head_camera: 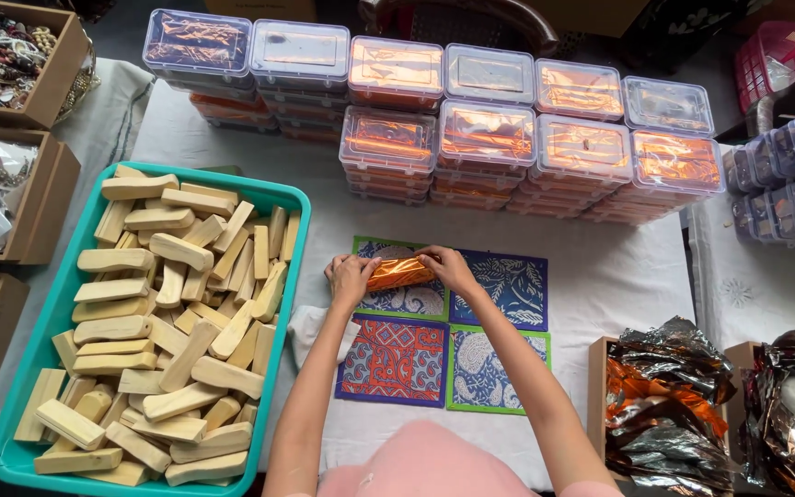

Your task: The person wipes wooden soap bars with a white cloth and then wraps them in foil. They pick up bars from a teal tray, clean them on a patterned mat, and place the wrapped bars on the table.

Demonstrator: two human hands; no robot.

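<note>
Orange foil packet [398,272] pinched at each end by left hand [350,276] and right hand [447,267], steadied over patterned mats [499,293]; teal tray [52,317] of wooden blocks [172,322] within reach.

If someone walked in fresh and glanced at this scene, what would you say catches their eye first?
Probably the teal tray on the left, heaped with pale wooden blocks, and the stacked clear lidded boxes glinting orange along the back of the table. In the middle, the left hand and right hand hold an orange foil-wrapped piece between them over four patterned mats. Crumpled foil sheets fill a box at the lower right.
</note>
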